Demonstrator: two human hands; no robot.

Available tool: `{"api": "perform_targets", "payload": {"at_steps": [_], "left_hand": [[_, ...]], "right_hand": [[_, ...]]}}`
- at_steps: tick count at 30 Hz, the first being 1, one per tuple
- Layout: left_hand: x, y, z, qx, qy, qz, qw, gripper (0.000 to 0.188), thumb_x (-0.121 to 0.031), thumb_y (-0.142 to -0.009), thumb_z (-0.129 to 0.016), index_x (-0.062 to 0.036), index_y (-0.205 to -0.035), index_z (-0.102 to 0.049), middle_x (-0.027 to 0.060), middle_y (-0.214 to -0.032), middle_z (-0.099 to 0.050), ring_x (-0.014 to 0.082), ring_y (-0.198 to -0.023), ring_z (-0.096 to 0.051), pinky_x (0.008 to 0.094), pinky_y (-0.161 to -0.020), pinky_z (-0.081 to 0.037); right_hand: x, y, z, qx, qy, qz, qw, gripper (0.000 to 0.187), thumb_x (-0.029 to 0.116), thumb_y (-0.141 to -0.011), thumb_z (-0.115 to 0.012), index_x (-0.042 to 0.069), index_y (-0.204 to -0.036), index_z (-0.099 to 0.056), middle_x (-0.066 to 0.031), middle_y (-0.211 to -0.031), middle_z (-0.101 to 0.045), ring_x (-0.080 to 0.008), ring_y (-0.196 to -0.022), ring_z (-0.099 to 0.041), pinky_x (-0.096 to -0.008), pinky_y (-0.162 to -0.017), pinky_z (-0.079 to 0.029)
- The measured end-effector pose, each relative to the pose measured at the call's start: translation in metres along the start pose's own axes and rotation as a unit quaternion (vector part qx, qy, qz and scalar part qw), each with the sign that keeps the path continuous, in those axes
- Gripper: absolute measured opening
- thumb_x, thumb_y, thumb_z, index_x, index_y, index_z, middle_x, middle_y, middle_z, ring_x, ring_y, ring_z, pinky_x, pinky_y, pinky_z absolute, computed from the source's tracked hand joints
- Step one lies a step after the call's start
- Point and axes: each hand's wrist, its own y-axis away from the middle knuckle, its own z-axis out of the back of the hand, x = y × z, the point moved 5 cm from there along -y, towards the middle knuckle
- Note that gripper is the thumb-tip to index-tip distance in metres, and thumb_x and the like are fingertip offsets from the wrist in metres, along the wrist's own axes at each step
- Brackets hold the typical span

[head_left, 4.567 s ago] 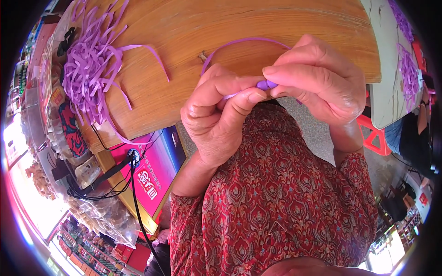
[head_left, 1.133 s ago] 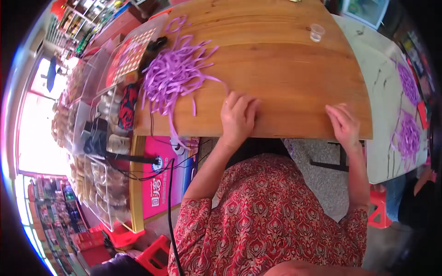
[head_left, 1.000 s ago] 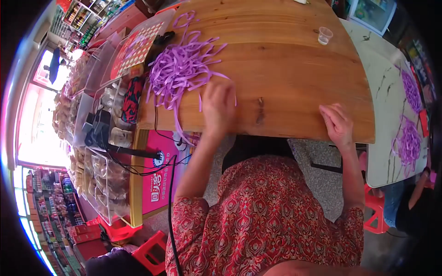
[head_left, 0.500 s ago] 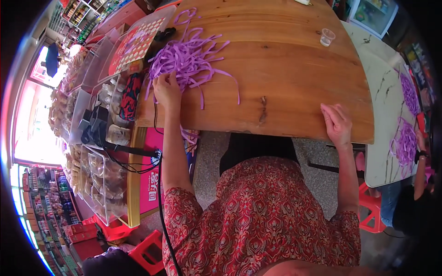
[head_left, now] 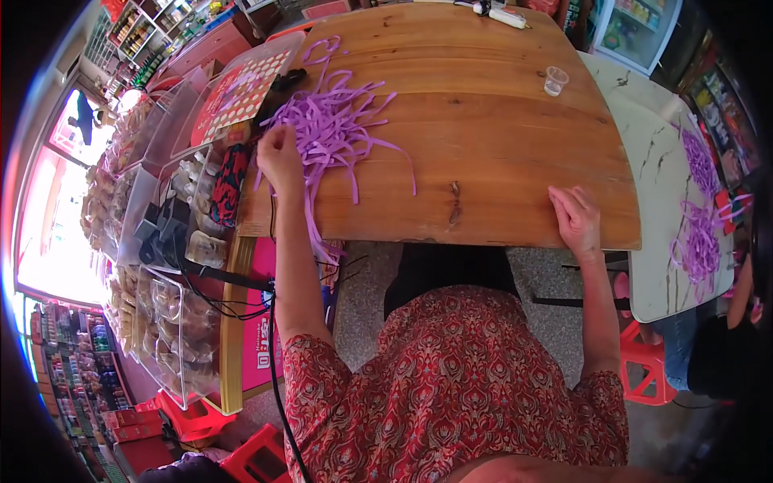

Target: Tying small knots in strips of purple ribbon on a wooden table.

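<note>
A loose heap of purple ribbon strips [head_left: 330, 121] lies on the left part of the wooden table [head_left: 499, 145], and some strands trail over its front edge. At the heap's left side is my left hand [head_left: 280, 161], raised a little, its thumb and fingers drawn together in a pinch. A ribbon strand shows beside its fingers, but whether they grip it is hard to see. My right hand [head_left: 578, 221] rests near the table's front right edge, loosely closed, thumb against the curled fingers. Nothing shows in it.
A small clear plastic cup [head_left: 555, 81] stands at the far right. Clear bins of packaged goods [head_left: 181, 322] and a black cable [head_left: 278, 362] border the left. On a white marbled table [head_left: 652, 201] at right lie more purple strips [head_left: 699, 245], near another person's arm [head_left: 741, 290].
My left hand has pulled slightly left, away from the ribbon heap, with its fingers curled tighter. My right hand stays by the table edge. The whole view has shifted slightly.
</note>
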Motion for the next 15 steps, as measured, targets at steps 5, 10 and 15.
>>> {"api": "perform_targets", "payload": {"at_steps": [5, 10, 15], "left_hand": [[-0.107, -0.041, 0.023, 0.045, 0.388, 0.079, 0.917, 0.012, -0.011, -0.087, -0.059, 0.0007, -0.086, -0.063, 0.0028, -0.079, -0.062, 0.0119, -0.07, -0.057, 0.024, -0.064, -0.046], [-0.176, -0.046, 0.023, 0.133, 0.534, 0.058, 0.833, 0.012, -0.007, -0.09, -0.053, 0.0024, -0.091, -0.059, 0.0104, -0.088, -0.061, 0.0172, -0.076, -0.059, 0.0303, -0.07, -0.051], [-0.234, -0.022, 0.002, 0.342, 0.631, 0.087, 0.691, 0.016, -0.007, -0.094, -0.044, 0.0038, -0.098, -0.056, 0.0169, -0.097, -0.06, 0.0235, -0.082, -0.061, 0.0364, -0.074, -0.053]], "right_hand": [[-0.003, 0.002, 0.001, -0.008, 0.005, 0.007, 1.0, 0.013, -0.001, -0.077, -0.063, 0.001, -0.09, -0.063, -0.0109, -0.08, -0.062, -0.0274, -0.069, -0.057, -0.0344, -0.062, -0.045], [-0.004, 0.003, 0.002, -0.018, 0.007, -0.005, 1.0, 0.015, -0.001, -0.076, -0.063, 0.004, -0.091, -0.063, -0.009, -0.078, -0.062, -0.0259, -0.07, -0.058, -0.0348, -0.062, -0.045], [0.021, -0.03, 0.001, -0.036, -0.104, -0.035, 0.993, 0.022, -0.001, -0.077, -0.065, 0.002, -0.099, -0.063, -0.0117, -0.087, -0.063, -0.0255, -0.081, -0.06, -0.0332, -0.071, -0.047]]}}
